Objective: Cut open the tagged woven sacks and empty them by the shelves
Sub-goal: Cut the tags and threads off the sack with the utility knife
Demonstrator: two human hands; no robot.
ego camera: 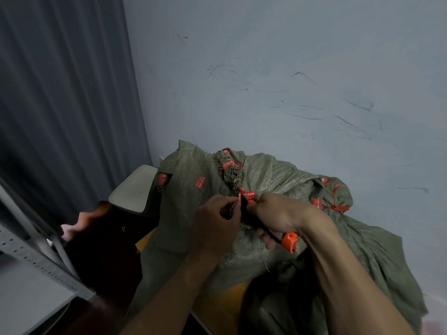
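Gripping the cutter [291,241], a dark tool with an orange butt, the right hand [278,213] curls its fingers tightly round the handle and points the working end at the bunched neck of the nearest green woven sack [188,226]. The left hand [215,221] pinches the frayed fabric of that neck between thumb and fingertips, just beside the tool's orange front; the blade is hidden between the two hands. A red tag [248,192] sticks up from the neck, touching the top of both hands. Behind it stands another tied neck [228,165], wrapped in more red tags, and at the right edge of the heap a second sack [338,189] is closed with a red tie [336,207]. The heap leans against a scuffed pale wall [290,81], and its lower front edge lies over a yellow surface [232,301] that I cannot identify. At the heap's left edge sits a beige chair seat [133,189], with a grey curtain [67,93] behind it and a perforated grey metal shelf [36,262] near the lower left.
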